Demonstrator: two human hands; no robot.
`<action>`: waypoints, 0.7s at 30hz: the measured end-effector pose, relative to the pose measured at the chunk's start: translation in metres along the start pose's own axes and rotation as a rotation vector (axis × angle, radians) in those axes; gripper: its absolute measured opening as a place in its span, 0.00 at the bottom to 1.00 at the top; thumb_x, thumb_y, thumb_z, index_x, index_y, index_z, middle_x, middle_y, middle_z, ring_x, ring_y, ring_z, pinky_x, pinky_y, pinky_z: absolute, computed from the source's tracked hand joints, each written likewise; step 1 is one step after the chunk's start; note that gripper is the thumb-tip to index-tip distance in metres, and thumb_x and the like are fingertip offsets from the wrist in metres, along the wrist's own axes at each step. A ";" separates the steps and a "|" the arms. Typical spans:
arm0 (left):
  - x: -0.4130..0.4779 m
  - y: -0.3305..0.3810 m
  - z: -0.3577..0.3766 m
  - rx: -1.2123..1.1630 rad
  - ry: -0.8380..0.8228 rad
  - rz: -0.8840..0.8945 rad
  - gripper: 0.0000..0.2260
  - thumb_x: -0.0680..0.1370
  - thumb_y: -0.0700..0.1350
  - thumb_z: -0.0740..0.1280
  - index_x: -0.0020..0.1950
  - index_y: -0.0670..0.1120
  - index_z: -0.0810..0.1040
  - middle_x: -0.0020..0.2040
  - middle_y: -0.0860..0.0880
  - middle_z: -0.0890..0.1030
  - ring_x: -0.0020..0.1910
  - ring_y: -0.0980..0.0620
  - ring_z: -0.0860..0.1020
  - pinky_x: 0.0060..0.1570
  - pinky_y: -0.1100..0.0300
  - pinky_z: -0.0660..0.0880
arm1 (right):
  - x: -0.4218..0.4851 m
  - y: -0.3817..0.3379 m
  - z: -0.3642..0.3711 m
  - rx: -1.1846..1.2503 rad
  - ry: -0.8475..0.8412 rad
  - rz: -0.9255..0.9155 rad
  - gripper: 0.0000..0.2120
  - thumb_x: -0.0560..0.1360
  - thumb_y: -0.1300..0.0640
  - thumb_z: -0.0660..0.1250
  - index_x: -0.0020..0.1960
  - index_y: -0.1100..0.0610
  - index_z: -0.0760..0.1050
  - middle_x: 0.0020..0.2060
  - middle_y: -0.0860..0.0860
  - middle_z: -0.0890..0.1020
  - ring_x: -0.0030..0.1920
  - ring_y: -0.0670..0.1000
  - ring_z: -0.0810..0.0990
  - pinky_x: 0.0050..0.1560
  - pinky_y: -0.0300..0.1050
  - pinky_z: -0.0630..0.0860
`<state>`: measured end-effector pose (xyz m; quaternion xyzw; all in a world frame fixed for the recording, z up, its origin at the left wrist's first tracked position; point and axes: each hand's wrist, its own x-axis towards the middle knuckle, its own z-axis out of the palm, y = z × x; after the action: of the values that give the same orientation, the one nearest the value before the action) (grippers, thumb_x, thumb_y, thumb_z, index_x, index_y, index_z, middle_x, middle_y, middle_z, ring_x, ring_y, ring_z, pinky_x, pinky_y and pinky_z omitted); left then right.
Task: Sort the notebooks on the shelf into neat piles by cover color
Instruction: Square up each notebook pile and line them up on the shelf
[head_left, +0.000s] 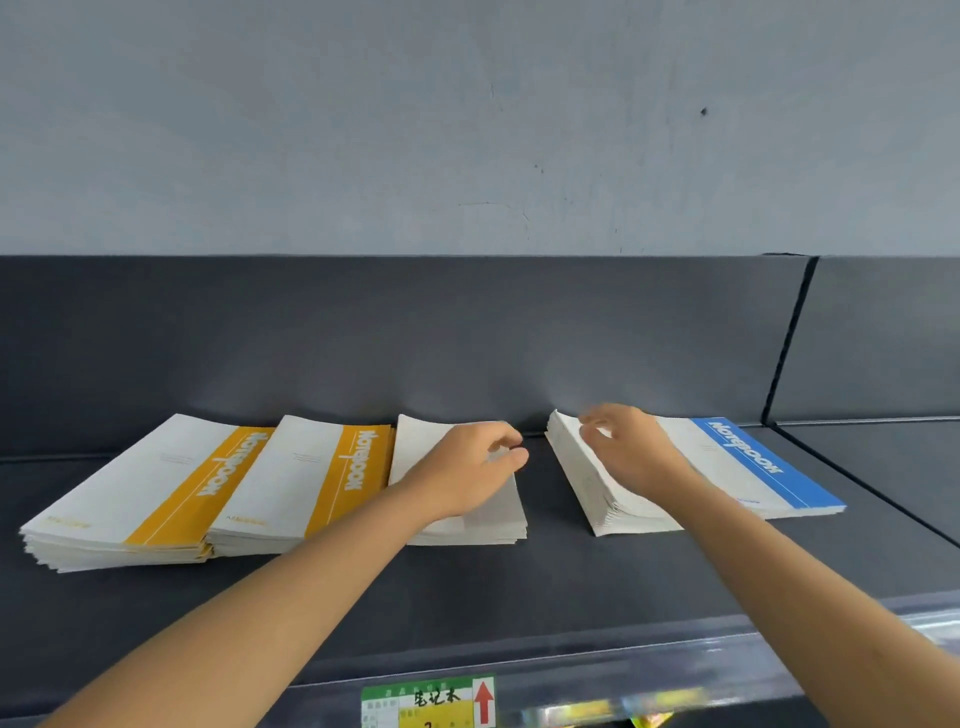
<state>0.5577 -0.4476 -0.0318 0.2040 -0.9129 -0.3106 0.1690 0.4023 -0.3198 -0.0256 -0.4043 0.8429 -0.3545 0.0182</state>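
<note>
On the shelf (519, 597), right fingers (589, 420) pinch the blue pile's (748, 460) far corner, while left fingers (506, 442) curl over the middle pile (415, 444), grip unclear.

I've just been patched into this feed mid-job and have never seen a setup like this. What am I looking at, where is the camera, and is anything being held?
There is no machine here. These are a person's two bare arms, filmed by a single wide-angle camera worn on the head, which looks forward and down at a dark shelf. Four piles of notebooks lie on the shelf. At the left, the first yellow-banded pile and the second yellow-banded pile sit side by side. The middle pile shows only white cover. The left hand lies over it with its fingers curled at the far right edge, but it is unclear whether they grip. The right hand seems to pinch the far left corner of the blue-banded pile. A price tag sits on the shelf's front rail.
</note>
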 end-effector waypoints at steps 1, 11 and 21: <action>0.011 0.010 0.009 -0.098 -0.022 -0.063 0.13 0.80 0.50 0.64 0.62 0.48 0.77 0.58 0.53 0.78 0.58 0.55 0.75 0.59 0.60 0.71 | 0.004 0.010 -0.007 -0.101 0.025 0.011 0.15 0.80 0.54 0.58 0.63 0.57 0.74 0.61 0.53 0.78 0.60 0.55 0.76 0.58 0.46 0.70; 0.091 0.053 0.076 -0.695 -0.075 -0.716 0.19 0.72 0.43 0.74 0.60 0.45 0.74 0.56 0.46 0.78 0.51 0.48 0.78 0.40 0.54 0.76 | 0.022 0.090 -0.018 -0.517 -0.290 -0.152 0.17 0.80 0.49 0.53 0.60 0.55 0.75 0.59 0.51 0.79 0.58 0.55 0.76 0.56 0.47 0.72; 0.100 0.061 0.080 -0.386 -0.087 -0.717 0.16 0.74 0.37 0.70 0.62 0.41 0.75 0.55 0.43 0.82 0.44 0.46 0.80 0.40 0.54 0.79 | 0.023 0.091 -0.027 -0.464 -0.359 -0.255 0.19 0.81 0.47 0.54 0.64 0.55 0.75 0.62 0.52 0.77 0.62 0.55 0.73 0.61 0.49 0.71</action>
<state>0.4204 -0.4111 -0.0347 0.4607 -0.7152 -0.5236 0.0465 0.3172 -0.2819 -0.0555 -0.5563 0.8271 -0.0751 0.0294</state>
